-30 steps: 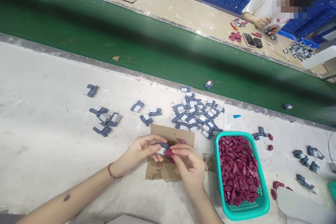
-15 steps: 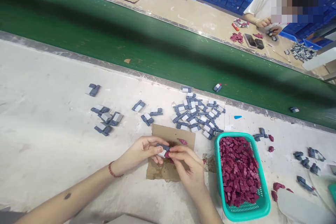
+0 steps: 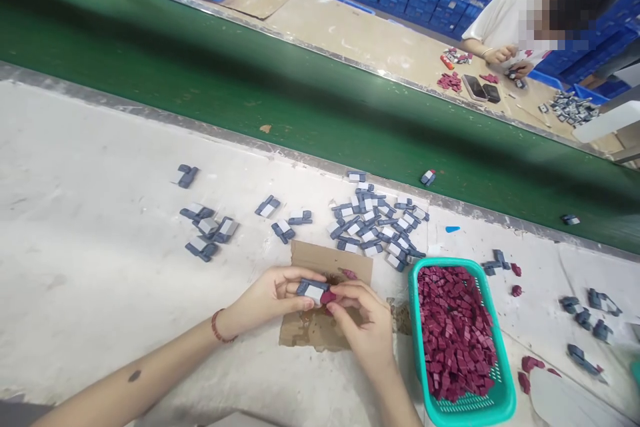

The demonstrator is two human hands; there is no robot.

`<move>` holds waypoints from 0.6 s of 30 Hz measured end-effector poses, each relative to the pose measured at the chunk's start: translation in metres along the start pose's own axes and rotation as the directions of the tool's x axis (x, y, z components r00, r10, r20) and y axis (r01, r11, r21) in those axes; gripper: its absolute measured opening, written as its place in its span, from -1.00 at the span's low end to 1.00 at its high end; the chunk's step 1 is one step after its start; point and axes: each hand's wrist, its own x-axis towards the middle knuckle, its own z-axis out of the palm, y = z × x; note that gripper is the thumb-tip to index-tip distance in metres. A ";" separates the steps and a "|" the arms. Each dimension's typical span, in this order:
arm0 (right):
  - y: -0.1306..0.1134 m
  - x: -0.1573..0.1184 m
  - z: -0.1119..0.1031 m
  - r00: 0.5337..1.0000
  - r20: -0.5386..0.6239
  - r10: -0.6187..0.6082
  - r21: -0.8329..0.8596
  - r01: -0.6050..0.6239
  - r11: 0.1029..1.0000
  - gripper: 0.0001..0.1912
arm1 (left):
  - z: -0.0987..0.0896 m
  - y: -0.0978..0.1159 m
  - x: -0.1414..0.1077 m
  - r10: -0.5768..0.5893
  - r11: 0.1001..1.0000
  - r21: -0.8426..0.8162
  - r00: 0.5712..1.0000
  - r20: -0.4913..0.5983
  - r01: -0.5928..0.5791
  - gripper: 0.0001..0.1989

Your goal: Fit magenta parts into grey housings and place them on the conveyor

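Head view: cardboard sheet (image 3: 303,335) on the pale table (image 3: 100,267); grips meet above it.
Left hand (image 3: 270,297): thumb and fingers closed on a blue-grey and white part (image 3: 313,291).
Right hand (image 3: 364,321): thumb and fingertips pinched nearly together on a maroon piece (image 3: 327,297), set against the part's end at about 4 o'clock.
Green basket (image 3: 415,320): between 3 and 4 o'clock from the held part, full of maroon bits (image 3: 455,333).
Loose parts (image 3: 370,217): scattered pile, between 1 and 2 o'clock.

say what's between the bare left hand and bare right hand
Head view: a blocky blue-grey and white part and a small maroon piece, above flat brown cardboard, lie between left hand and right hand.
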 end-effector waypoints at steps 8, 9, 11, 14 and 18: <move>0.005 -0.001 0.001 1.000 -0.003 0.004 0.008 -0.004 1.000 -0.90 | 0.001 0.001 0.000 0.036 0.995 0.095 0.999 -0.008 -0.035 -0.59; 0.006 -0.001 0.001 1.000 -0.002 0.003 0.004 -0.003 1.000 -0.90 | 0.002 0.002 0.000 0.041 0.993 0.113 0.999 -0.005 -0.040 -0.60; 0.007 -0.001 0.003 1.000 -0.008 0.005 -0.003 -0.005 1.000 -0.89 | 0.003 0.002 0.000 0.046 0.987 0.158 0.999 -0.015 -0.043 -0.63; 0.002 -0.003 0.005 1.000 -0.016 -0.007 -0.033 0.007 0.999 -0.87 | 0.007 0.002 -0.002 0.074 0.975 0.216 0.995 -0.063 -0.058 -0.64; -0.017 -0.011 -0.011 0.998 -0.006 -0.064 -0.191 0.062 0.980 -0.80 | 0.010 0.008 -0.005 0.120 0.960 0.262 0.990 -0.076 -0.096 -0.61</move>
